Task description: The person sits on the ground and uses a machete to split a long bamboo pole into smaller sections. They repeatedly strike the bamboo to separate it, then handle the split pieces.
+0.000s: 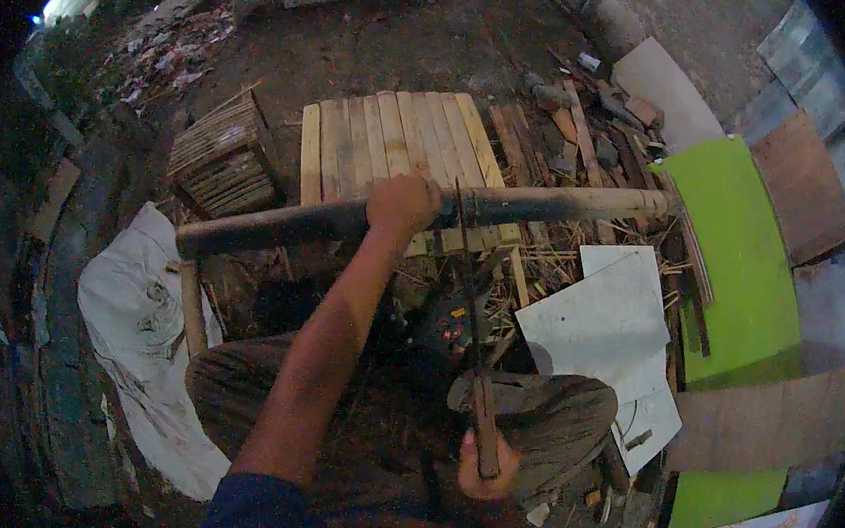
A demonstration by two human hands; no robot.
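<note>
A thick bamboo pole (556, 205) lies crosswise in front of me, its left part darker than its right. My left hand (404, 203) is closed over the middle of the pole. Just right of those fingers, a long, thin, dark saw (470, 293) crosses the pole, its blade tip reaching the far side. Its teeth are too fine to make out. Close to my body, my right hand (488, 468) grips the saw's wooden handle (484, 423). My bent legs (539, 422) are spread below the pole.
Behind the pole lies a panel of pale slats (383, 137), with a stack of dark slats (228, 154) to its left. White sheets (601, 323) and a green board (740, 259) lie right. A white sack (144, 331) lies left. Scrap wood (577, 127) litters the ground at far right.
</note>
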